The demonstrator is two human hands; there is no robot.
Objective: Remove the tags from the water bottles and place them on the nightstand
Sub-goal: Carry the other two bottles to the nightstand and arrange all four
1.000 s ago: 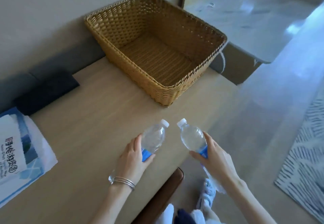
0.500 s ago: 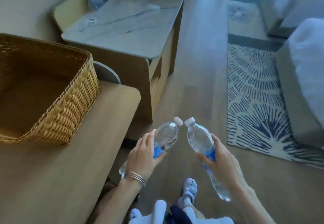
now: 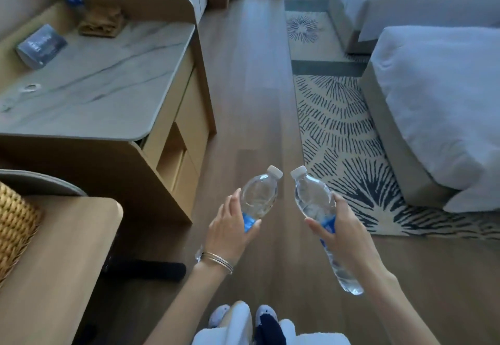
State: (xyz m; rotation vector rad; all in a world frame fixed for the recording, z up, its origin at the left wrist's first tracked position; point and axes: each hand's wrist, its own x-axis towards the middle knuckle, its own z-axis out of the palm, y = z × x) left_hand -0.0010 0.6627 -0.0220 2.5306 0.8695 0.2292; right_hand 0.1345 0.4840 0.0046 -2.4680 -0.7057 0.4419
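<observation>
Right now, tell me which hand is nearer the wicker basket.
Left. The left hand, holding one bottle, is closer to the wicker basket at the far left; the right hand lies beyond it.

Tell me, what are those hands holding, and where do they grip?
Each holds a water bottle around its blue-labelled middle: left hand one bottle, right hand the other bottle.
</observation>
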